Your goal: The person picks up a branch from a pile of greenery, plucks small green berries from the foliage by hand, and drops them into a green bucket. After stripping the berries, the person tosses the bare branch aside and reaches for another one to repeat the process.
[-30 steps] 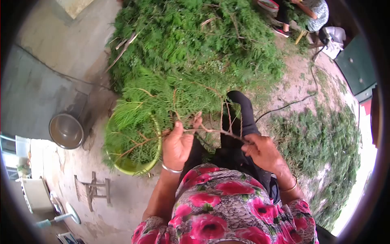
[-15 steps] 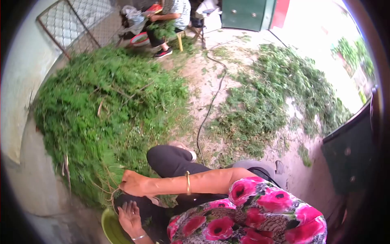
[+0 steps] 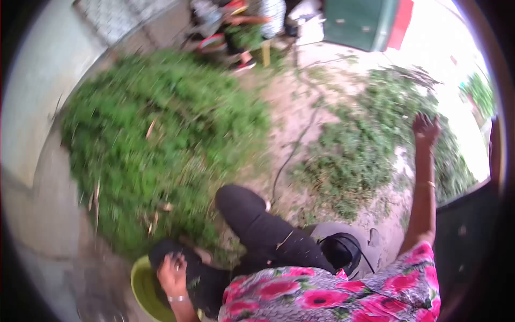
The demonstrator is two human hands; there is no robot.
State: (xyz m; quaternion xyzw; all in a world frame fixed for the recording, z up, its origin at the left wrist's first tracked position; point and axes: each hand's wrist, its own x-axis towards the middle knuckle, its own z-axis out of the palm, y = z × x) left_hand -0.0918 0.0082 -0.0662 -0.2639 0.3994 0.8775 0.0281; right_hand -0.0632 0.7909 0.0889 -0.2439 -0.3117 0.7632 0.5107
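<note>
My right hand (image 3: 426,127) is stretched far out to the right with its fingers apart and nothing in them. Just beyond its fingertips is a blurred bunch of bare twigs (image 3: 416,78), apart from the hand, above the right-hand heap of leafy branches (image 3: 348,155). Near my knee, my left hand (image 3: 173,272) has its fingers curled in; what they hold, if anything, cannot be made out. Beside and partly beneath that hand stands a yellow-green basin (image 3: 140,287), its inside mostly hidden by my leg and arm.
A large pile of green feathery branches (image 3: 161,134) fills the left side. A black hose (image 3: 295,145) runs along the floor between the heaps. At the back another person (image 3: 271,19) sits with greenery near a red-rimmed basin (image 3: 212,43). A dark green door (image 3: 354,24) is behind.
My right hand has swung from beside the left hand far out to the right and opened, with the twigs now beyond it. My left hand's fingers have curled in. The view has shifted.
</note>
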